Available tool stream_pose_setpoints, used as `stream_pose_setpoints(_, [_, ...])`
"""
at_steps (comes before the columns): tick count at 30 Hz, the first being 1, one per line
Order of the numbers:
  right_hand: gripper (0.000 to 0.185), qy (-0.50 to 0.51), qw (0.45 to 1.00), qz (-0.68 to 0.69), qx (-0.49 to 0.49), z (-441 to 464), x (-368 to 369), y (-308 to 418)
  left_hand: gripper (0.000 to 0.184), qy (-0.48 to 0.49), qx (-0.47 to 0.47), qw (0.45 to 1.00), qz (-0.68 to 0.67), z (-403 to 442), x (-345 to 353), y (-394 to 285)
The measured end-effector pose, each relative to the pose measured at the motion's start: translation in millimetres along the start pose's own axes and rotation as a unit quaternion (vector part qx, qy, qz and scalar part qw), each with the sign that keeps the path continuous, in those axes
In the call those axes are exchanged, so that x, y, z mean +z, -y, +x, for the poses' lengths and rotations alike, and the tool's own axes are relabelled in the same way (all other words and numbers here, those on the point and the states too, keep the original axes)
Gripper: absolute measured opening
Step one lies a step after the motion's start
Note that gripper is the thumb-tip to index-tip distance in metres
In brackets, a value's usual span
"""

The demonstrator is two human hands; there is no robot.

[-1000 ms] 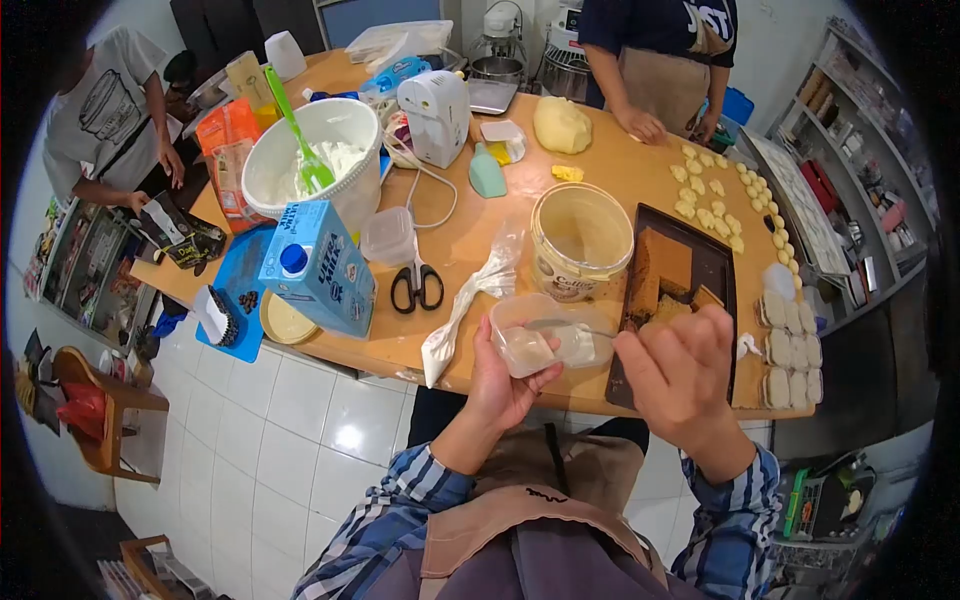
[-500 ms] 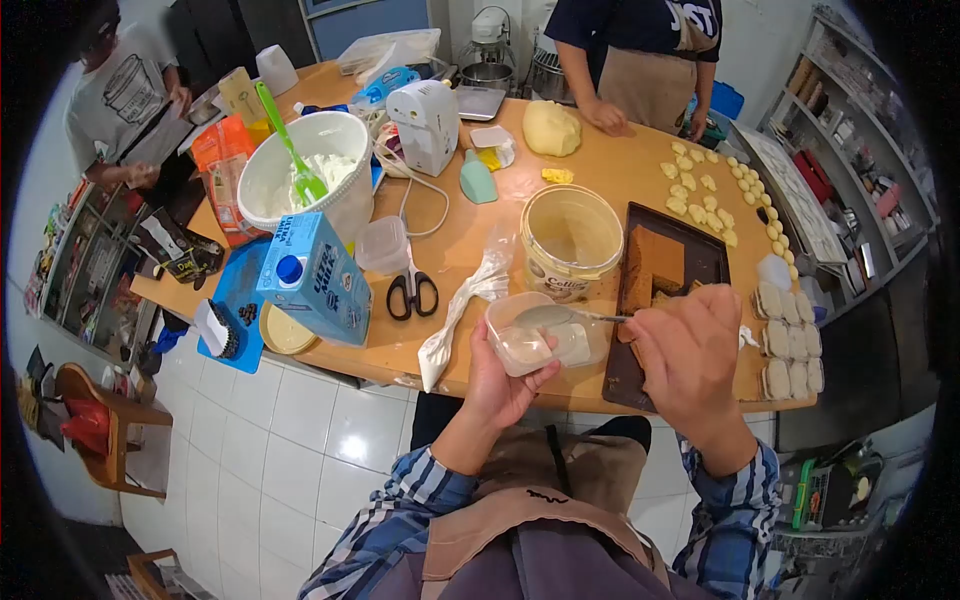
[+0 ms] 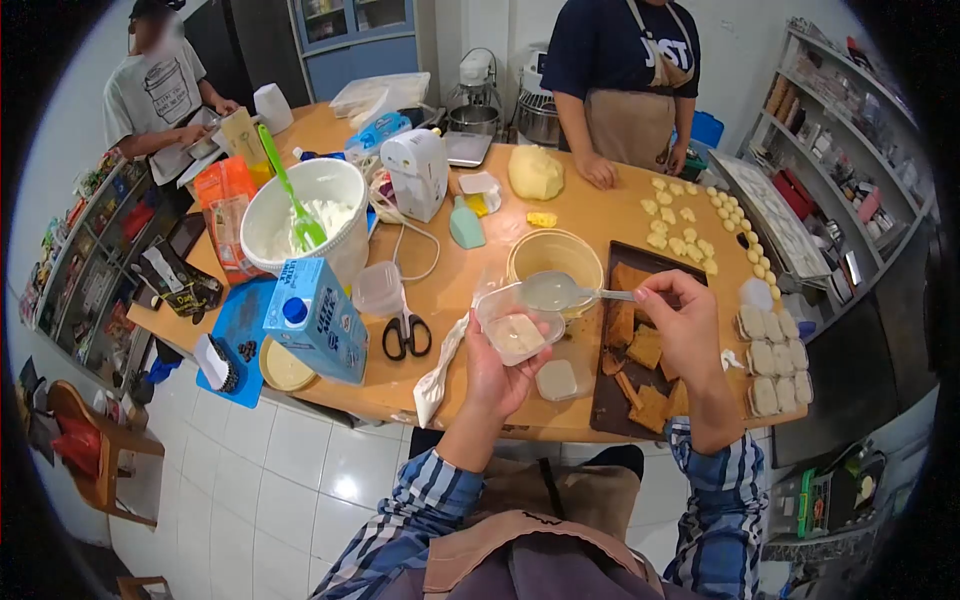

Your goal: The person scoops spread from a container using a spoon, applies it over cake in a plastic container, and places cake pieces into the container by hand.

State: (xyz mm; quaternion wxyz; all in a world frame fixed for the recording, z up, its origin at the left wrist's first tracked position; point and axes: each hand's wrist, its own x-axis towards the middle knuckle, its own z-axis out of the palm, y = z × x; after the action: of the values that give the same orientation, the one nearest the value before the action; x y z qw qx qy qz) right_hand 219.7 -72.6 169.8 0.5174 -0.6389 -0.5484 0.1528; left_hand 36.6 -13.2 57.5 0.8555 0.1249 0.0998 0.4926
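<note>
In the head view, my left hand (image 3: 490, 370) grips a small clear plastic container (image 3: 515, 335), tilted, with a little pale stuff at its bottom. The fingers of my right hand (image 3: 680, 315) pinch the handle of a metal spoon (image 3: 550, 291). Its bowl is at the container's right rim, in front of the large cream tub (image 3: 590, 262); I cannot tell whether it touches the rim. On the table below lies a square translucent lid (image 3: 556, 381). Right of it, a dark baking tray (image 3: 612, 400) bears brown cake pieces (image 3: 648, 346), partly behind my right hand.
A piping bag (image 3: 440, 380), scissors (image 3: 407, 336), a milk carton (image 3: 318, 325) and a white bowl (image 3: 345, 245) with a green spatula (image 3: 290, 190) stand or lie leftward. Dough (image 3: 536, 173) sits further back. One person (image 3: 630, 90) stands across the table, another (image 3: 165, 95) at far left.
My right hand has lifted the spoon out of the container to its rim, now with its bowl in front of the tub. My head view has tilted upward, showing more of both people.
</note>
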Motion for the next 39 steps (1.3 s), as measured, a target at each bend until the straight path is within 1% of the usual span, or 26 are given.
stream_pose_setpoints(2, [0.010, 0.037, 0.997, 0.051, 0.053, 5, -1, 0, 0.058, 0.010, 0.006, 1.000, 0.000, 3, -1, 0])
stream_pose_setpoints(5, [0.009, 0.032, 0.992, 0.111, 0.049, 13, 1, -12, 0.054, 0.016, 0.013, 1.000, 0.001, 3, -2, 1])
stream_pose_setpoints(8, [0.009, 0.002, 0.998, 0.066, 0.025, 26, 4, -33, 0.059, -0.028, 0.011, 0.999, 0.014, 0, -1, 4])
stream_pose_setpoints(9, [0.009, -0.018, 0.999, 0.030, 0.025, 28, 7, -30, 0.059, -0.029, 0.012, 0.999, 0.018, -1, -4, 5])
stream_pose_setpoints(10, [0.008, -0.035, 0.997, -0.057, -0.028, 28, 9, -33, 0.059, -0.030, 0.013, 0.999, 0.023, -2, -10, 5])
stream_pose_setpoints(12, [0.007, -0.069, 0.962, -0.231, -0.127, 30, 18, -48, 0.058, -0.035, 0.020, 0.999, 0.030, -9, -18, 5])
stream_pose_setpoints(13, [0.011, -0.054, 0.950, -0.258, -0.169, 31, 23, -54, 0.057, -0.038, 0.025, 0.998, 0.034, -13, -21, 4])
stream_pose_setpoints(15, [0.012, 0.008, 0.908, -0.358, -0.217, 31, 35, -57, 0.056, -0.050, 0.045, 0.996, 0.059, -24, -24, 4])
stream_pose_setpoints(17, [0.013, 0.001, 0.896, -0.362, -0.256, 26, 49, -54, 0.055, -0.066, 0.071, 0.990, 0.103, -41, -17, 5])
stream_pose_setpoints(19, [0.010, 0.011, 0.885, -0.373, -0.279, 26, 54, -49, 0.054, -0.030, 0.053, 0.994, 0.094, -52, -19, 2])
stream_pose_setpoints(20, [0.009, 0.002, 0.882, -0.382, -0.277, 28, 58, -50, 0.054, -0.014, 0.045, 0.995, 0.088, -56, -18, 2])
stream_pose_setpoints(21, [0.009, -0.007, 0.878, -0.390, -0.276, 30, 63, -52, 0.053, -0.036, 0.046, 0.994, 0.096, -61, -14, 1])
stream_pose_setpoints(22, [0.008, -0.016, 0.875, -0.397, -0.278, 32, 66, -53, 0.053, -0.038, 0.049, 0.994, 0.093, -63, -16, 2])
stream_pose_setpoints(24, [0.009, -0.007, 0.876, -0.412, -0.251, 31, 67, -50, 0.054, -0.042, 0.062, 0.993, 0.089, -67, -23, 0])
stream_pose_setpoints(25, [0.010, -0.002, 0.876, -0.418, -0.240, 31, 65, -49, 0.055, -0.045, 0.048, 0.996, 0.056, -67, -26, -1])
stream_pose_setpoints(28, [0.008, 0.000, 0.882, -0.412, -0.228, 28, 59, -49, 0.056, -0.018, 0.037, 0.998, 0.046, -68, -28, -3])
stream_pose_setpoints(31, [0.009, 0.000, 0.882, -0.420, -0.214, 23, 50, -52, 0.057, 0.030, 0.011, 0.999, 0.022, -60, -51, -2])
stream_pose_setpoints(34, [0.015, -0.026, 0.899, -0.381, -0.215, 13, 34, -50, 0.060, 0.070, -0.010, 0.997, -0.029, -53, -70, 3])
stream_pose_setpoints(37, [0.015, -0.063, 0.918, -0.330, -0.211, -10, -4, -33, 0.060, 0.046, -0.016, 0.997, -0.061, -50, -80, 8])
stream_pose_setpoints(39, [0.013, -0.114, 0.930, -0.261, -0.234, -31, -42, -21, 0.064, 0.053, -0.007, 0.997, -0.059, -50, -87, 11])
